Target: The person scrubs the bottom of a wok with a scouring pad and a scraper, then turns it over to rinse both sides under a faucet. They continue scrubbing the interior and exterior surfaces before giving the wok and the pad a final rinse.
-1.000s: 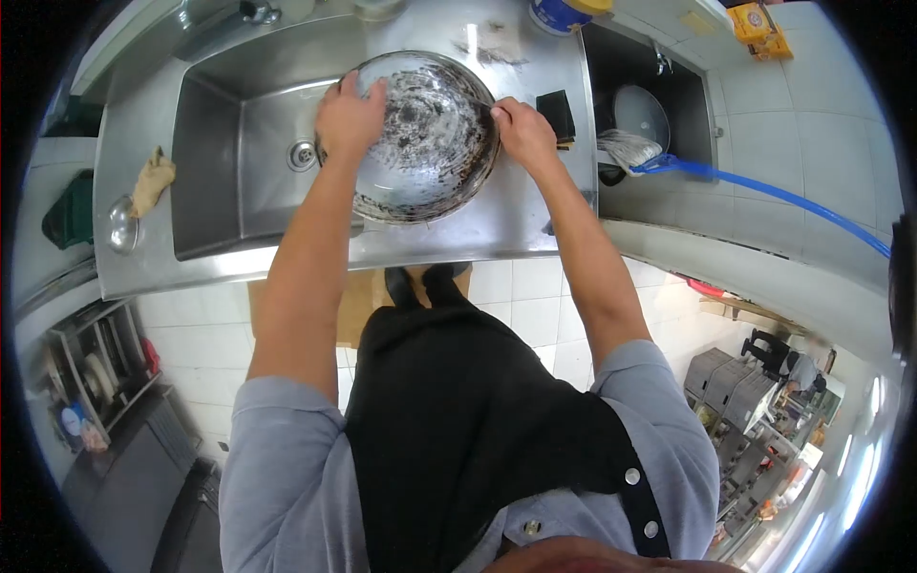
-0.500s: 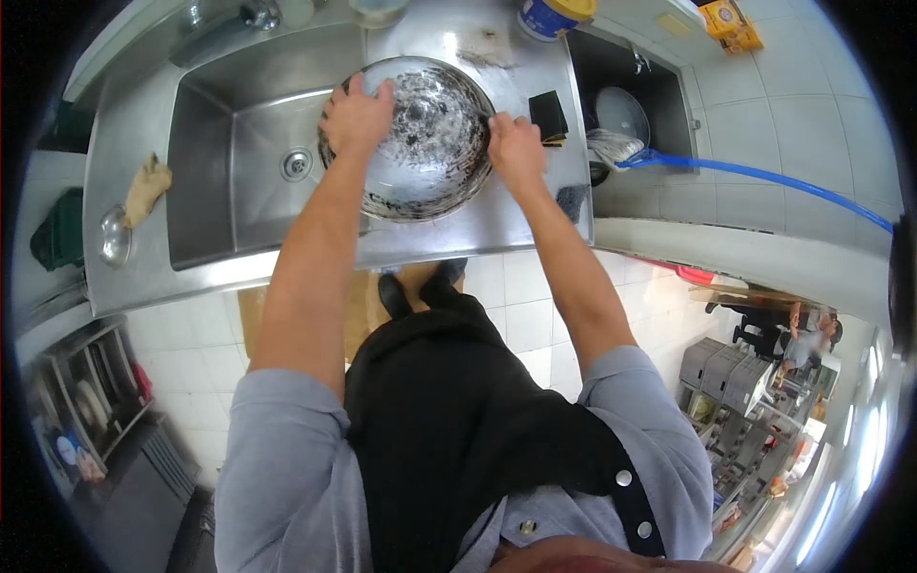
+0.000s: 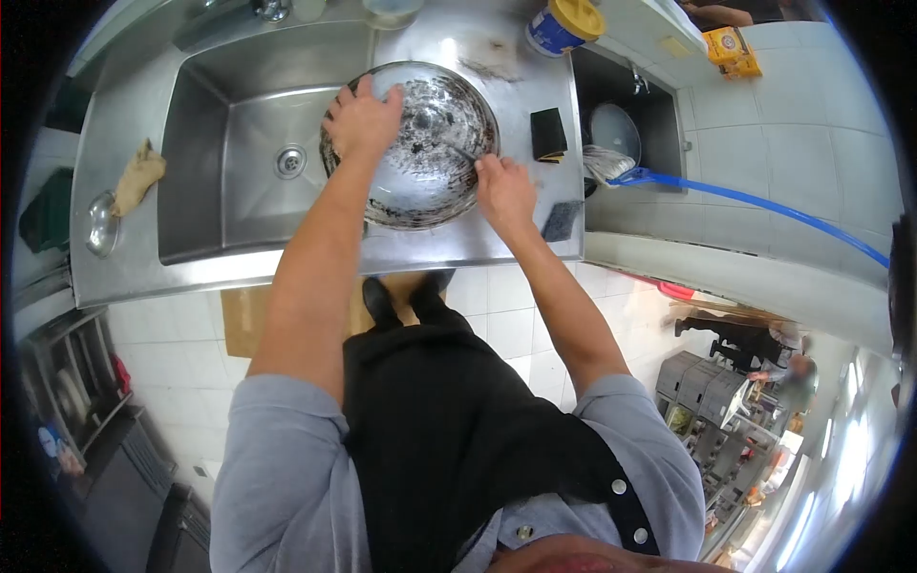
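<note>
A large round metal pan (image 3: 415, 196), its inside streaked with black burnt residue, rests on the steel counter and overlaps the sink's right edge. My left hand (image 3: 363, 122) lies on the pan's left side with fingers spread. At the right rim, my right hand (image 3: 504, 191) has its fingers pinched around a thin, strip-like tool (image 3: 462, 152) that points inward over the blackened surface. The hidden part of this tool is inside my fingers. Right of the pan are a black scouring block (image 3: 548, 135) and a dark grey pad (image 3: 561, 221).
The steel sink (image 3: 191, 181) lies to the left, with a beige glove (image 3: 139, 178) and small metal bowl (image 3: 102, 225) beside it. A blue tub with yellow lid (image 3: 564, 27) stands behind. A blue hose (image 3: 755, 199) runs right. Another person (image 3: 764, 344) is in the background.
My right hand has shifted from the pan's outer rim slightly inward and down, and a thin tool now shows at its fingertips. My left hand remains on the pan.
</note>
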A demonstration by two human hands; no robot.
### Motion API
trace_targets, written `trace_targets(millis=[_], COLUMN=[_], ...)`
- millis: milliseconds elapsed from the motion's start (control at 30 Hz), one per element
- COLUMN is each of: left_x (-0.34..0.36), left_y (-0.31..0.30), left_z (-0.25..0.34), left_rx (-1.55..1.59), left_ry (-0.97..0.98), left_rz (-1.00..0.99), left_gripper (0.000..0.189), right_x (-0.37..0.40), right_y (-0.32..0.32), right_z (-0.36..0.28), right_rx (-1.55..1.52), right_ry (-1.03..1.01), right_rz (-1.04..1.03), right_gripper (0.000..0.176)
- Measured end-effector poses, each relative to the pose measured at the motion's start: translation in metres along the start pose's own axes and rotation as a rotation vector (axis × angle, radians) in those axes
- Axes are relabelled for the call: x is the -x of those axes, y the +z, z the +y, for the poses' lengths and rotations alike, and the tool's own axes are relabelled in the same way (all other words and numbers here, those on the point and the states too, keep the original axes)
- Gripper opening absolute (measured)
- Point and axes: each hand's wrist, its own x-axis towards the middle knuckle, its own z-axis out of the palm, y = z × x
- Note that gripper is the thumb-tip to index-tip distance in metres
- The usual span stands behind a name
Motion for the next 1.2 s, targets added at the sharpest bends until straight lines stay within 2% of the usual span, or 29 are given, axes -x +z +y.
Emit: trace_targets(millis=[33,167,267,367,467,533,667,767,867,967,1067,1133,1200], left_x=[0.000,-0.001,-0.001,0.000,0.000,-0.001,0.001,0.000,-0.001,-0.002,-0.002,0.000,-0.003], left_y=[0.001,0.003,0.003,0.002,0.004,0.004,0.002,-0.002,0.003,0.002,0.003,0.005,0.003], left_z=[0.002,-0.004,-0.002,0.000,-0.002,-0.003,-0.002,-0.002,-0.002,-0.003,-0.003,-0.001,-0.002], left_rx=[0.008,0.015,0.014,0.006,0.002,-0.004,-0.001,0.011,0.017,0.026,0.024,0.022,0.018], left_ry=[0.007,-0.001,-0.012,-0.019,-0.002,0.006,-0.001,-0.001,0.001,-0.002,-0.005,-0.006,-0.001], left_rz=[0.004,0.031,0.019,0.011,0.021,0.028,0.014,0.017,0.019,0.014,0.028,0.025,0.015], left_gripper=[0.082,0.082,0.083,0.083,0.082,0.081,0.081,0.081,0.081,0.082,0.082,0.082,0.082], right_x=[-0.003,-0.065,-0.025,0.006,-0.051,-0.070,-0.052,-0.011,-0.030,-0.065,-0.021,-0.006,-0.018], right_y=[-0.005,0.001,0.008,-0.006,-0.002,0.002,0.013,0.003,-0.008,-0.005,0.011,-0.002,-0.008], right_z=[0.004,0.023,0.021,0.009,0.024,0.018,0.016,0.014,0.022,0.021,0.019,0.016,0.019], right_rx=[-0.012,0.071,0.054,0.062,0.117,0.127,0.113,0.132,0.158,0.173,0.125,0.084,0.083], right_ry=[-0.056,0.046,-0.050,-0.141,-0.066,-0.092,-0.144,-0.159,-0.225,-0.116,-0.127,-0.165,-0.125], right_rz=[0.010,0.064,0.108,0.056,0.147,0.174,0.241,0.145,0.169,0.205,0.175,0.112,0.114], right_gripper=[0.027,0.024,0.024,0.024,0.022,0.022,0.022,0.019,0.016,0.015,0.015,0.014,0.014])
